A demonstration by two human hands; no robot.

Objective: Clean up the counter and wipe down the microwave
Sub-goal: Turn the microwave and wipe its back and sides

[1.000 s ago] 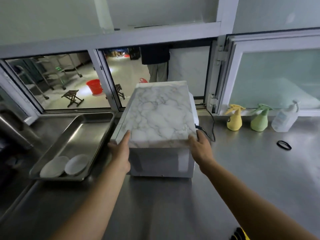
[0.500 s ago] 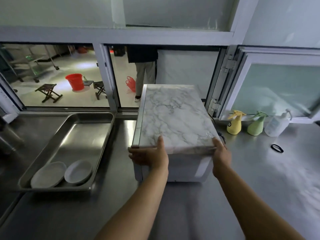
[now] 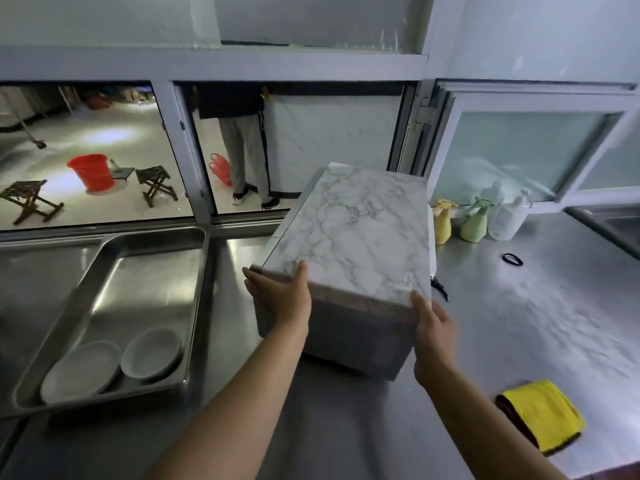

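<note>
A folded yellow cloth (image 3: 542, 415) lies near right on the steel counter (image 3: 519, 323), ready for wiping. Left hand (image 3: 282, 297) and right hand (image 3: 433, 323) grip the marble-topped microwave's (image 3: 353, 237) near corners, probably to reposition it.

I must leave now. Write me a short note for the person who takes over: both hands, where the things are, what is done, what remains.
Left hand grips the near left corner of the marble-topped microwave; right hand grips its near right corner.
The microwave stands on the steel counter, turned at an angle.
Yellow cloth lies on the counter at the near right, untouched.
Tray on the left holds two plates.
Done: nothing visibly wiped.
Left: settle the microwave, wipe it, tidy the counter.
</note>
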